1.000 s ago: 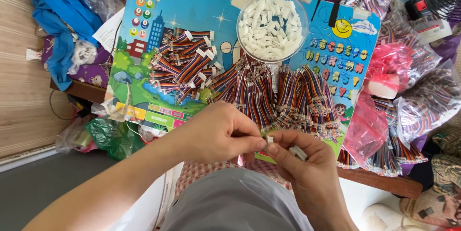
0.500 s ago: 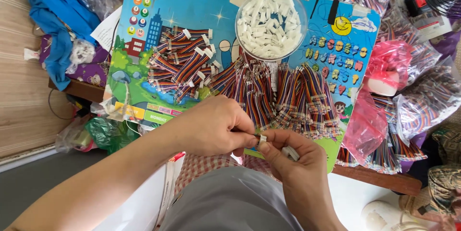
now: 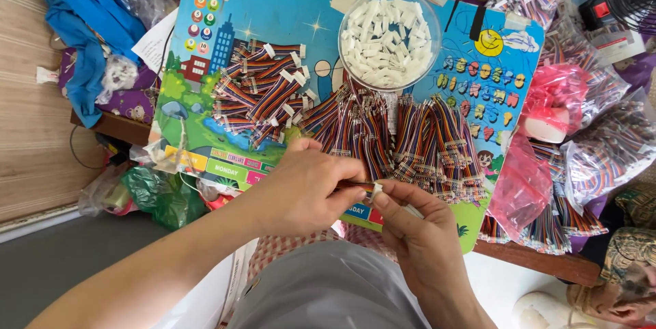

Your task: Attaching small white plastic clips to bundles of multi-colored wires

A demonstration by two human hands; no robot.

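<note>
Hands drawn in close, a small white connector going onto a striped wire end.

Nearest, the left hand has slid in from half a second ago and now pinches a short multicoloured wire bundle, while the right hand has its fingertips closed on a tiny white connector at the bundle's tip; the two parts now touch, so the joining looks underway rather than done. Both hands sit just over the near edge of the colourful printed board, with open room only toward the lap. Beyond lie loose striped wires heaped across the middle, finished ones with white ends to the left, and farthest a clear bowl of white connectors. Bagged wires crowd the right side.
</note>
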